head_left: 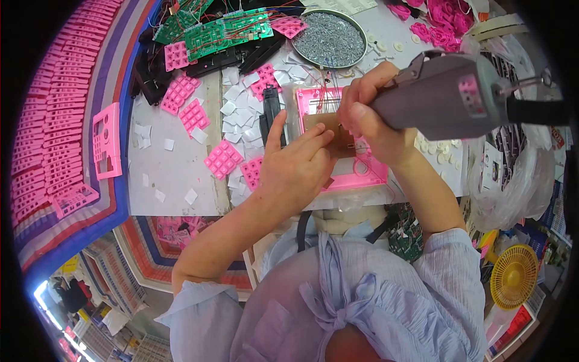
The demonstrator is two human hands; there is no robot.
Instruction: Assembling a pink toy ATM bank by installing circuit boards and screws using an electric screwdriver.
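My right hand (368,111) grips a grey electric screwdriver (452,93) whose tip points down at a brown circuit board (329,130). That board lies inside a pink plastic casing (362,172) on the white table. My left hand (295,163) rests flat on the board's left side, fingers spread, holding it down. Thin red wires (329,90) run from the casing's far edge. A black narrow part (271,114) lies just left of the casing.
A round metal dish of screws (330,37) sits behind the casing. Pink rubber keypads (223,158), white paper squares (238,111) and green circuit boards (226,31) litter the table. Stacked pink casings (51,120) fill the left. A yellow fan (512,276) stands lower right.
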